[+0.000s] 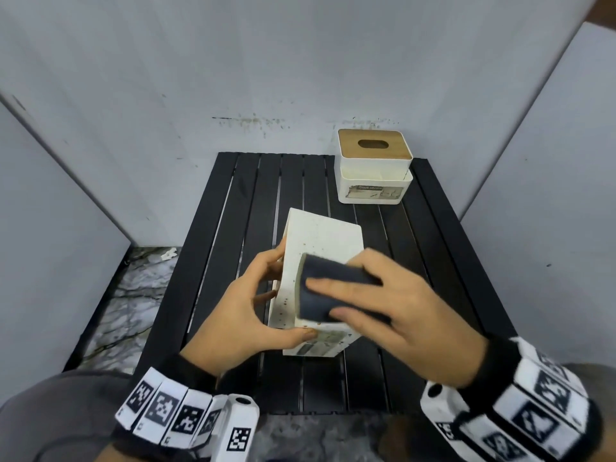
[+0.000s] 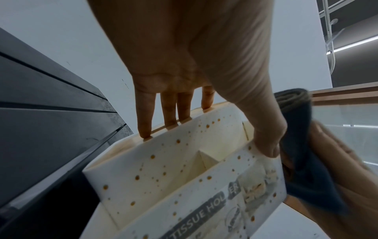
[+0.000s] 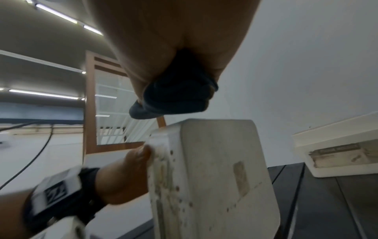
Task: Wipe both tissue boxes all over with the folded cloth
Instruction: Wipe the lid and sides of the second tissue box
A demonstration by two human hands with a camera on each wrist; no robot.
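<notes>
- The speckled white tissue holder (image 1: 320, 261) stands tipped on its side on the black slatted table (image 1: 233, 201), between my two hands, with its printed label face toward me and brown spots scattered over its white faces.
- In the left wrist view its open side shows inner partitions, and the label reads "TISSUE HOL ER" with a gap in the letters.
- The folded dark blue cloth (image 1: 328, 288) lies on the upper face of this holder, at the end nearest me, touching it.
- My right hand (image 1: 396, 315) grasps the cloth: fingers spread flat over its top, and in the right wrist view the cloth (image 3: 178, 95) is bunched up inside my palm.
- My left hand (image 1: 246, 315) grips the holder from its left side: the thumb (image 2: 263, 134) presses on the labelled edge near the cloth, and the four fingers (image 2: 145, 116) rest their tips on the far rim.
- The second tissue box (image 1: 375, 168), white with a wooden lid and an oval slot, stands upright well beyond my right hand, at the far edge of the table against the grey wall (image 1: 300, 61); a worn label is on the face toward me.
- Both my wrists carry bands of black-and-white marker tiles (image 1: 166, 411).
- Left of my left hand, below the table, is a marbled floor (image 1: 133, 295).
</notes>
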